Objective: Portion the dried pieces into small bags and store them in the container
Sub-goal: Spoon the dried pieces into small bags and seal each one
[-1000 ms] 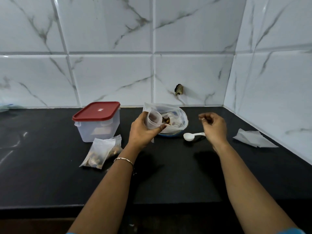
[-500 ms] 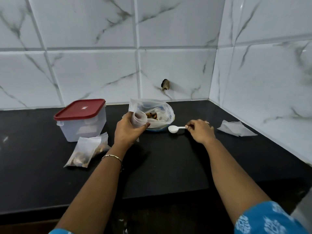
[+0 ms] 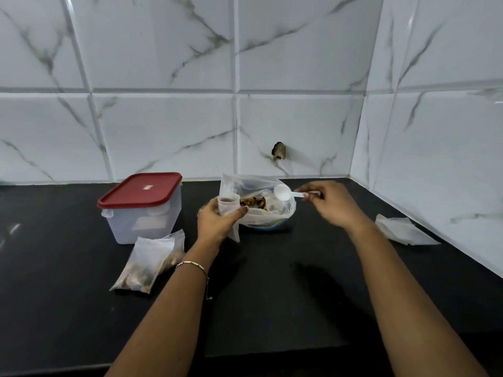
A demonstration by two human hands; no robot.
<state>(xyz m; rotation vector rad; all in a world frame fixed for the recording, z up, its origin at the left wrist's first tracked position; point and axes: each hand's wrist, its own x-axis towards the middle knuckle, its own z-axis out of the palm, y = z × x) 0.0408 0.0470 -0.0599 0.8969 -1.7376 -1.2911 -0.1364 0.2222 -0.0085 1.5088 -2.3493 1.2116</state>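
White plastic is shining on the little round spoon (image 3: 283,192) that the right hand (image 3: 330,205) is pinching by its thin handle, over a big crinkly bag (image 3: 268,213) of dried pieces (image 3: 252,201). The left hand (image 3: 217,221) is curling around a small see-through bag (image 3: 228,206), holding its mouth wide. Filled soft bags (image 3: 148,263) are lying beside the boxy red-lidded container (image 3: 141,206).

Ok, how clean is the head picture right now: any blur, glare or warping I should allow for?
Head view: wide-angle warp bows the tile lines; right hand and white spoon slightly soft; left hand on the small bag sharper; faint sheen on the black counter at far left; arms cast soft shadows.
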